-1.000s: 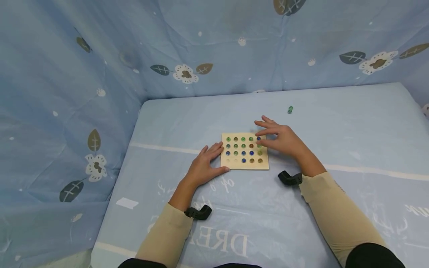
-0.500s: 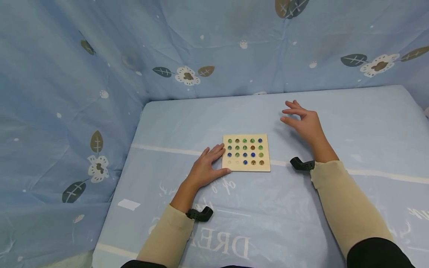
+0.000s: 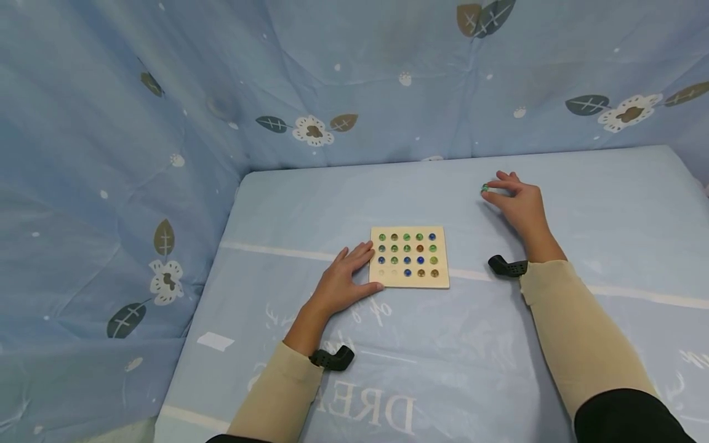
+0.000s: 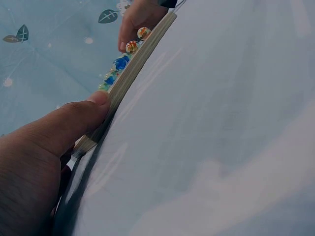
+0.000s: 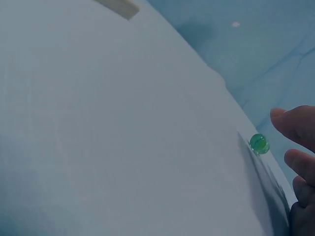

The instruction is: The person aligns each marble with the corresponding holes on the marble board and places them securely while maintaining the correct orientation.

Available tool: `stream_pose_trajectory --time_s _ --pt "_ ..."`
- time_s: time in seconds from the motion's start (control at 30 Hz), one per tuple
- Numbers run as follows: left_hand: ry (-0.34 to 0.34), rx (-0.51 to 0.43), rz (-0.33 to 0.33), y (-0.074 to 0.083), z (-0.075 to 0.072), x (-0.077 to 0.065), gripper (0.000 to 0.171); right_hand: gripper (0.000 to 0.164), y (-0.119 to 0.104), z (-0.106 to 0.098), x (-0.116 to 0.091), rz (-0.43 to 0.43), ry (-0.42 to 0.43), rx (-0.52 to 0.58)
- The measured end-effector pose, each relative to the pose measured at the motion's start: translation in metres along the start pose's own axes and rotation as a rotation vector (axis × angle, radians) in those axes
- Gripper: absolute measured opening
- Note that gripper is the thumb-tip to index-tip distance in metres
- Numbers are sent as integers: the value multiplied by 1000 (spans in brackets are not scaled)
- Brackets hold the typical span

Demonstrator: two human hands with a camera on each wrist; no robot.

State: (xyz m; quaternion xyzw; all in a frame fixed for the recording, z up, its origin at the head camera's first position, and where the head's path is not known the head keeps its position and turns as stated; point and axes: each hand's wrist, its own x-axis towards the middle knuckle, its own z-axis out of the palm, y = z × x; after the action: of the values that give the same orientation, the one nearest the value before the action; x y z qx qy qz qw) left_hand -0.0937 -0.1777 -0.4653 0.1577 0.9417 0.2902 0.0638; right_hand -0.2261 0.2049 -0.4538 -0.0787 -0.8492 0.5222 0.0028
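My left hand (image 3: 339, 284) lies at the near left corner of a light wooden board (image 3: 413, 255), fingers along its left side and thumb (image 4: 101, 97) against its front edge. Rows of glass marbles (image 3: 407, 272) in green, blue and amber sit in the board's hollows; two hollows at the front left hold none. Toward the back right, my right hand (image 3: 523, 203) reaches over the table with thumb and forefinger parted around a green marble (image 3: 485, 187). In the right wrist view, the green marble (image 5: 259, 143) shows just beyond the spread fingertips, with a gap to each.
A pale blue cloth covers the table (image 3: 310, 209), whose back edge meets a patterned blue curtain (image 3: 376, 80). A white patch (image 3: 215, 341) lies at the left. Black wrist mounts (image 3: 334, 359) sit on both wrists.
My right hand has left the board's back right corner and moved away to the loose marbles at the back right. My left hand has stayed at the board.
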Motion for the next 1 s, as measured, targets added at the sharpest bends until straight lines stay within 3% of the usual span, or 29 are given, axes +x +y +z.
stream_pose_trajectory --time_s 1.0 --pt "-6 7 -8 3 -1 0 86 40 5 7 4 -80 -18 -192"
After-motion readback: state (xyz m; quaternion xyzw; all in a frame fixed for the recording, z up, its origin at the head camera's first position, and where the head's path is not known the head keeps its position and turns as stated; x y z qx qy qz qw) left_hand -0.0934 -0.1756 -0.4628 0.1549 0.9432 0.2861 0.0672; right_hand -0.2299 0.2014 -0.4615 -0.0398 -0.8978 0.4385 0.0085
